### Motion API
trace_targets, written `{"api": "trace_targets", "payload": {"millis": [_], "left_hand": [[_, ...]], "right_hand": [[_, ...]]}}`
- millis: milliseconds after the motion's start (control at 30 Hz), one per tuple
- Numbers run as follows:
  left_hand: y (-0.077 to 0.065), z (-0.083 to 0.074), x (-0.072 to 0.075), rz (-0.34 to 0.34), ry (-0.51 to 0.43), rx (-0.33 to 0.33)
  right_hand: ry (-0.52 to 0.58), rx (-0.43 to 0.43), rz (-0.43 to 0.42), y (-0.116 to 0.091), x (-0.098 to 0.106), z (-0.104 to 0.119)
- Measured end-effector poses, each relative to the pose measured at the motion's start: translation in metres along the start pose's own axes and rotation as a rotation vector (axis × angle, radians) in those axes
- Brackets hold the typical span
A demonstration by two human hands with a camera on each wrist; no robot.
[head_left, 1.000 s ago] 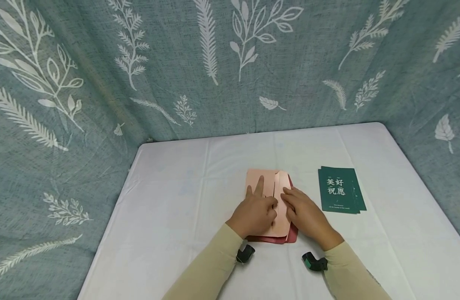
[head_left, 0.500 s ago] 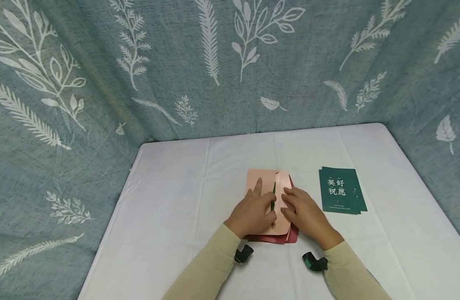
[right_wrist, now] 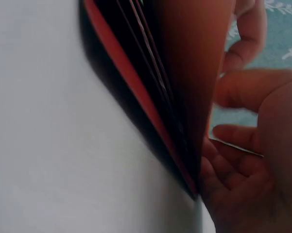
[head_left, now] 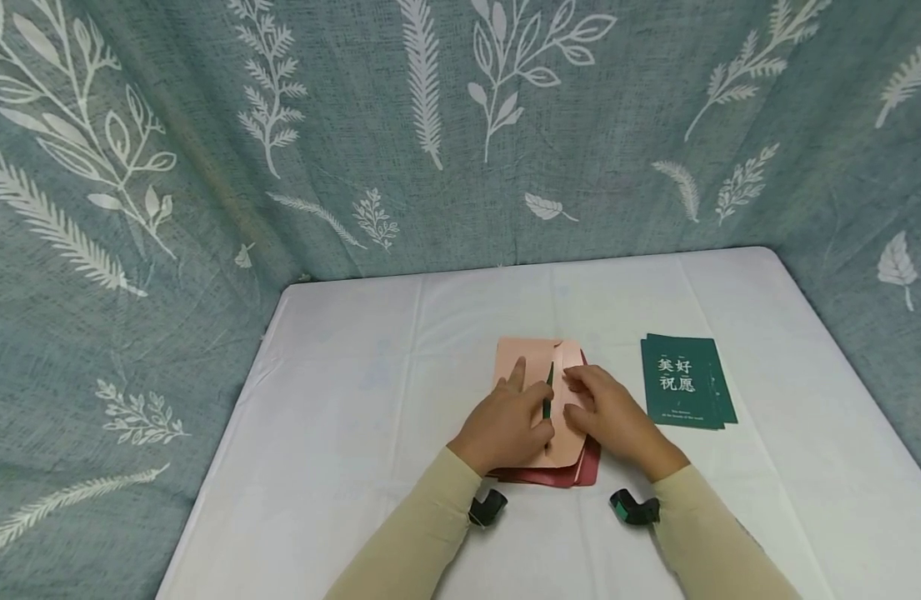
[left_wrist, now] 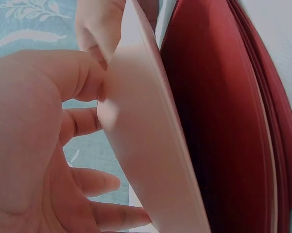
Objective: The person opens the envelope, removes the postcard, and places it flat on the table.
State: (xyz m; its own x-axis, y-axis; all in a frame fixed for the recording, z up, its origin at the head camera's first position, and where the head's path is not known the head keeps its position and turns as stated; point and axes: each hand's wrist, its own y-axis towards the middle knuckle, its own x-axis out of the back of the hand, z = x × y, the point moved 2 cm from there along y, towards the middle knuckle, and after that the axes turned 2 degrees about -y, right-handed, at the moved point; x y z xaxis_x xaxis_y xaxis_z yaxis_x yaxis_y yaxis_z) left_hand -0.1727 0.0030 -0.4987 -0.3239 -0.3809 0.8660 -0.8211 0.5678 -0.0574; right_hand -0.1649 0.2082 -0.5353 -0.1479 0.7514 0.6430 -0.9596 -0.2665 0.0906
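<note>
A pink envelope (head_left: 531,348) lies over several red envelopes (head_left: 538,477) in the middle of the table. Through its long slit shows a strip of green card (head_left: 548,407). My left hand (head_left: 501,421) pinches the slit's left edge between thumb and a finger, another finger stretched over the envelope's face. From the other side my right hand (head_left: 618,417) grips the right flap, thumb and fingertips on it. The left wrist view has the pink panel (left_wrist: 141,126) raised away from a red inner face (left_wrist: 209,97). Layered edges (right_wrist: 150,63) show dark in the right wrist view.
Several dark green cards (head_left: 685,379) with white characters lie to the right of my right hand. A white cloth covers the table (head_left: 340,400). Patterned blue-green curtains (head_left: 460,208) hang behind and at both sides.
The slit has widened, and a green strip now shows in it. My right hand has shifted slightly, its fingers more bent at the flap. My left index finger has drawn back a little.
</note>
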Motion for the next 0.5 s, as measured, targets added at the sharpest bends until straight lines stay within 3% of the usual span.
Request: {"api": "trace_targets", "payload": {"millis": [200, 500], "left_hand": [[0.000, 0.001, 0.001, 0.004, -0.008, -0.011], [0.000, 0.000, 0.002, 0.006, -0.006, 0.001]], "right_hand": [[0.002, 0.003, 0.078, 0.009, -0.001, -0.009], [-0.186, 0.043, 0.082, 0.015, -0.015, -0.007]]}}
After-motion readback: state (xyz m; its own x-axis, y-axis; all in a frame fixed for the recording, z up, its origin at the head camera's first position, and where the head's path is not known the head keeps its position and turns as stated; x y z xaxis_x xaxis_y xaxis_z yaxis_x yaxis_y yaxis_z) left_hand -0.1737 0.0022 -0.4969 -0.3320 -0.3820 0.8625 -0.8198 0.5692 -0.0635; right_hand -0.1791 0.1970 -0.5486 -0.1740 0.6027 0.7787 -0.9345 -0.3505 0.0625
